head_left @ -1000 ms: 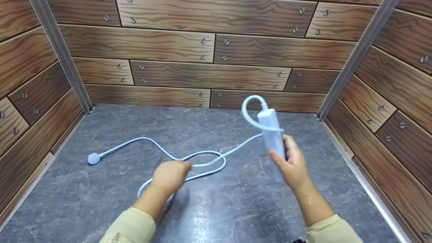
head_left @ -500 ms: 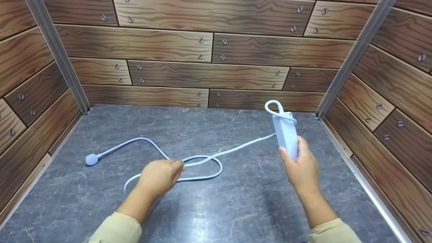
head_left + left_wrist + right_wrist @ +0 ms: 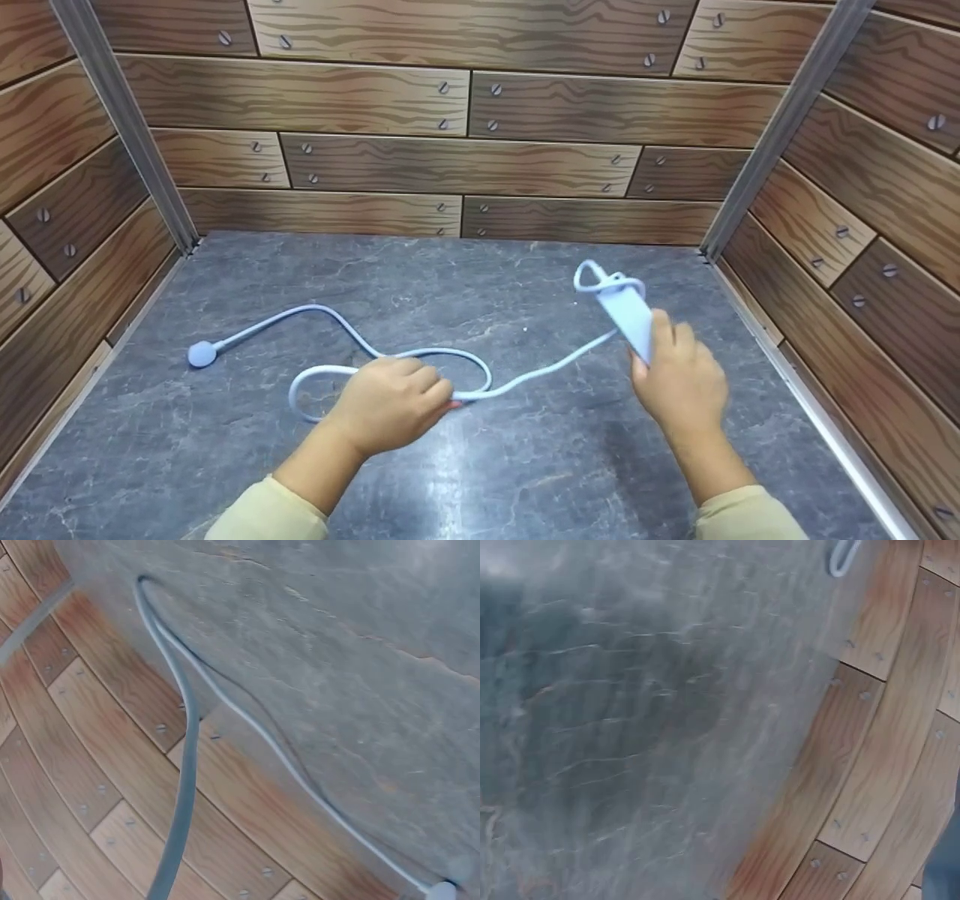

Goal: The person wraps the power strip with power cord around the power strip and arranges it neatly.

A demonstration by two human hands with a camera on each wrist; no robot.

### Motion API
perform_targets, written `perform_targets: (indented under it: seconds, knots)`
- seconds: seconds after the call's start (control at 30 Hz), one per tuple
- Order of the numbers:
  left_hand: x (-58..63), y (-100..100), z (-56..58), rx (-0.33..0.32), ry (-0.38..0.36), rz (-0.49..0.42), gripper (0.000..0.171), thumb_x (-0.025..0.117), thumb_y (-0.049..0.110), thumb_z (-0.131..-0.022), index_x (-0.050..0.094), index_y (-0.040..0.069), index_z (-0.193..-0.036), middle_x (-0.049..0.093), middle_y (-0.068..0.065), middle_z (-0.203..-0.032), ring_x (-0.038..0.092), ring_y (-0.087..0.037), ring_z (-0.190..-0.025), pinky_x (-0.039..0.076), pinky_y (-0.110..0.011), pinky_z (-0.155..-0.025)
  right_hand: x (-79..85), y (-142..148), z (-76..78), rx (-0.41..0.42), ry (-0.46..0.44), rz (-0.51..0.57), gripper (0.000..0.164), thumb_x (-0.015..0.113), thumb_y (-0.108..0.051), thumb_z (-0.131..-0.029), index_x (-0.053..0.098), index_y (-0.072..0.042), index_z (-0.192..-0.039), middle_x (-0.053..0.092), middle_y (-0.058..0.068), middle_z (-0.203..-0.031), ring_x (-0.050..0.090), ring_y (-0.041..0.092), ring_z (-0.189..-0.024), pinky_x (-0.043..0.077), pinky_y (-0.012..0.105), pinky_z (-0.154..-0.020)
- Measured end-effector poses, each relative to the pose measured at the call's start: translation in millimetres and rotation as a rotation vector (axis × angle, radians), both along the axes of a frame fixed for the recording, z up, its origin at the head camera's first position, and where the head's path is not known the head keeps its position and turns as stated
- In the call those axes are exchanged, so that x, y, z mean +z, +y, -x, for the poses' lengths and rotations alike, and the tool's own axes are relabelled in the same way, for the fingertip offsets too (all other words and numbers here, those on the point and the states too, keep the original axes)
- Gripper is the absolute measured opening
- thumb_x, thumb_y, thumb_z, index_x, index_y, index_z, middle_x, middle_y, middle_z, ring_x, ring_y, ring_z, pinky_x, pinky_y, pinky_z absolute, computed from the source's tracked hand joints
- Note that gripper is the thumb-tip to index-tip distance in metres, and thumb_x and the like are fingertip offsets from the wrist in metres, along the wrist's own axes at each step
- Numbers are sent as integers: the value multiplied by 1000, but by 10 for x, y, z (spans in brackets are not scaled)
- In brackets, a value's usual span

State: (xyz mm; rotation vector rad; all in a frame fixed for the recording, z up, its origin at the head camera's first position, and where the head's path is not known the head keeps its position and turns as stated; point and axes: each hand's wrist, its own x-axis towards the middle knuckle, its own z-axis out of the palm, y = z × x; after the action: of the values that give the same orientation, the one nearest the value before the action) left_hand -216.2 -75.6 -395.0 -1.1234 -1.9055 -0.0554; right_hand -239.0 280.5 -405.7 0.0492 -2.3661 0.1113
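Left fingers (image 3: 431, 386) grip round cord (image 3: 474, 395); right fingers (image 3: 662, 330) hold smooth block (image 3: 626, 319) (bluish, flat-faced)

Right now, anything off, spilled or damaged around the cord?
Nothing visibly spilled or damaged. Only mildly untidy: the pale-blue cord forms slack loops on either side of the left hand. It also loops around the far end of the pale-blue block in the right hand, which may be deliberate.
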Motion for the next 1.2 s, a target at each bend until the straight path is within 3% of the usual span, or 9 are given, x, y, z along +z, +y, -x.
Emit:
perform_targets:
  seconds: [0.2,0.37,0.6,0.7,0.87,1.2]
  knots:
    - [81,79,18,-32,34,54,33,50,38,-90,45,16,-67,41,5,-61,41,-12,-49,29,-26,-41,-99,19,51,38,4,-206,57,71,-22,-65,52,-9,-116,57,17,-82,51,33,-58,37,41,-42]
    - [212,127,36,-29,78,53,33,50,40,-90,46,16,-68,41,4,-61,40,-12,-49,31,-25,-42,-177,-7,74,120,-14,-342,55,66,-13,-63,56,-14,-117,57,14,-84,49,31,-61,35,38,-48]
    - [454,173,107,-8,110,45,32,49,40,-90,48,15,-70,45,4,-63,42,-12,-51,34,-24,-43,-277,-83,54,329,-65,-528,47,61,-8,-71,54,-19,-116,57,10,-89,50,30,-68,39,38,-55]
    - [518,157,178,12,98,22,33,48,41,-90,49,14,-71,45,4,-65,43,-13,-52,35,-25,-43,-297,-133,33,450,-84,-593,43,51,-8,-77,53,-22,-118,57,9,-95,52,30,-73,43,41,-61]
    - [519,90,316,70,81,-19,32,52,42,-87,49,14,-70,43,3,-64,43,-16,-52,34,-27,-43,-303,-224,-16,627,-51,-671,44,33,-11,-84,55,-25,-119,56,5,-97,52,28,-77,43,42,-67]
    - [455,-102,528,202,-7,-59,32,53,44,-87,52,14,-74,46,2,-63,45,-19,-53,38,-32,-44,-188,-406,-119,865,89,-666,42,34,-13,-88,59,-29,-117,57,0,-95,49,23,-72,43,40,-66]
